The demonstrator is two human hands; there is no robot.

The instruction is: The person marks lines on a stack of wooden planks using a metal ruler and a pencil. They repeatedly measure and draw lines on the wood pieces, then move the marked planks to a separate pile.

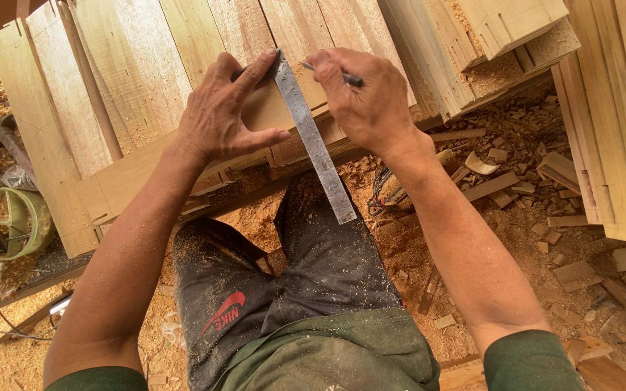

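Far left of the steel ruler (311, 137) I see a green ring-shaped spool (10, 221); what it holds I can't make out. My left hand (219, 116), fingers spread, presses the ruler's upper end onto the wooden board (135, 177). The ruler runs diagonally off the board's edge. Just right of it, my right hand (364, 94) pinches a pencil (331, 72), its tip hidden.

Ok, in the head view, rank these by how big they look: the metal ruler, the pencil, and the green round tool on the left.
1. Metal ruler, the longest.
2. Green round tool, shorter but wider; it lies farther from the camera, so this is unsure.
3. Pencil, mostly hidden in the right hand.
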